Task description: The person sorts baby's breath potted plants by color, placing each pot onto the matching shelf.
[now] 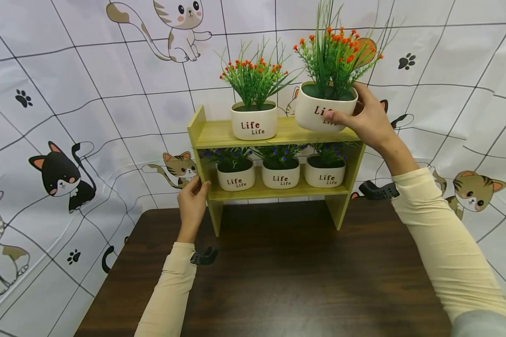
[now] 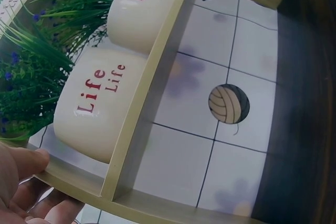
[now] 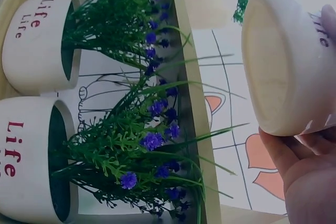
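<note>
My right hand [image 1: 373,117] grips a white oval flower pot [image 1: 316,110] with orange flowers and long grass, thumb on its "Life Life" front. In the right wrist view, the underside of this pot [image 3: 268,66] shows, lifted off the top board. My left hand [image 1: 192,203] holds the left side panel of a light wooden shelf [image 1: 278,191], thumb in front and fingers behind in the left wrist view. A second orange-flowered pot [image 1: 254,122] stands upright on the top board, left of the held one. Three white pots with purple flowers, including a middle pot [image 1: 280,174], line the lower board.
The shelf stands at the back of a dark brown table [image 1: 278,281]. Close behind rises a white wall covering [image 1: 122,107] with a grid and cartoon cats. Dark wrist straps [image 1: 204,256] sit on both sleeves.
</note>
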Action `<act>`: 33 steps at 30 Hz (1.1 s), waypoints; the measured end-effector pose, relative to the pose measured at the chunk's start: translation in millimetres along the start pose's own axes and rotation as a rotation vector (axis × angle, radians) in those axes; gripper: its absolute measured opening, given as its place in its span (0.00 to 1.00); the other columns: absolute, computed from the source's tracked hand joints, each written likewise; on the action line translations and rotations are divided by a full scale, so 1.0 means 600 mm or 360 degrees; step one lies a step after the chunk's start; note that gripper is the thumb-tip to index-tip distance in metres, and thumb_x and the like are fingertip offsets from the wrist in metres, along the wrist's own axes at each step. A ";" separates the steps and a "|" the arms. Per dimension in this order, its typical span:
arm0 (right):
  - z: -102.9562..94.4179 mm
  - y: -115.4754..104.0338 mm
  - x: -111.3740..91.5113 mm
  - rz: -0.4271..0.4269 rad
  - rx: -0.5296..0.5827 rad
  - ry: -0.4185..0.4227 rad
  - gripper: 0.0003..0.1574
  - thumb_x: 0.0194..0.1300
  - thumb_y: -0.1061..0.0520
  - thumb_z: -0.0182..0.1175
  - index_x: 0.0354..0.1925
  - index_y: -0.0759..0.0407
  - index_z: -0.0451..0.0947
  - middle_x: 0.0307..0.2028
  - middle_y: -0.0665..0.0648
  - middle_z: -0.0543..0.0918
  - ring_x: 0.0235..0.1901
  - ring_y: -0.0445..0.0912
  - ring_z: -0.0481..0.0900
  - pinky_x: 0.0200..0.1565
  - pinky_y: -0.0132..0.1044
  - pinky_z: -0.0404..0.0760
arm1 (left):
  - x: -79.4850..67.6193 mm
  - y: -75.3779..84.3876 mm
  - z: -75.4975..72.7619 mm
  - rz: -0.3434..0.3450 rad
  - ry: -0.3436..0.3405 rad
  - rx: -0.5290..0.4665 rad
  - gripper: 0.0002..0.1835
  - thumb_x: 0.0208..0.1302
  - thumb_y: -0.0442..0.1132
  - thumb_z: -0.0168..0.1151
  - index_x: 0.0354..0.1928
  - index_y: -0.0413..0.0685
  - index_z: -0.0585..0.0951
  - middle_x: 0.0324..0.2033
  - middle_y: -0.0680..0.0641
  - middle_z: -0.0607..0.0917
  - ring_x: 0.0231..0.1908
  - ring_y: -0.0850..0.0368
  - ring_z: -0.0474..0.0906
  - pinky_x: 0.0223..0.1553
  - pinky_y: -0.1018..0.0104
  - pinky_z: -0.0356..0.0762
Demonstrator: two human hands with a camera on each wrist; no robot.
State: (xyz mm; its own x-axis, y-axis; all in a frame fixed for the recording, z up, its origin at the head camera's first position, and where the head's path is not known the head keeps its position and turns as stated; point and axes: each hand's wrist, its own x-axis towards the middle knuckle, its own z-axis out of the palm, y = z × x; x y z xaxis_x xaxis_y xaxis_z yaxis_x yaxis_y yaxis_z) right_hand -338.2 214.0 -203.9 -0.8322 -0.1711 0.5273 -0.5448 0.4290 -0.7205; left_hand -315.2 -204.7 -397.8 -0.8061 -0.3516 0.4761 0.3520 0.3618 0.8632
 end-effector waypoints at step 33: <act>0.026 0.041 0.058 0.0301 -0.0149 -0.0360 0.66 0.74 0.38 0.63 0.87 0.55 0.32 0.82 0.74 0.54 0.80 0.66 0.59 0.74 0.64 0.66 | 0.000 0.003 0.000 -0.0028 -0.0001 0.0032 0.22 0.75 0.35 0.67 0.68 0.40 0.82 0.59 0.35 0.87 0.59 0.42 0.88 0.57 0.63 0.86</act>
State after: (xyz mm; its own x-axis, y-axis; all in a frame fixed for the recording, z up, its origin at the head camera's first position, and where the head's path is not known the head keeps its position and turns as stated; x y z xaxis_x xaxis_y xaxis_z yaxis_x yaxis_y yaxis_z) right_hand -382.5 204.6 -210.5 -0.9255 -0.2688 0.2668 -0.3749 0.5504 -0.7461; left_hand -314.3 -204.0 -396.2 -0.8123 -0.3574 0.4610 0.3285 0.3728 0.8678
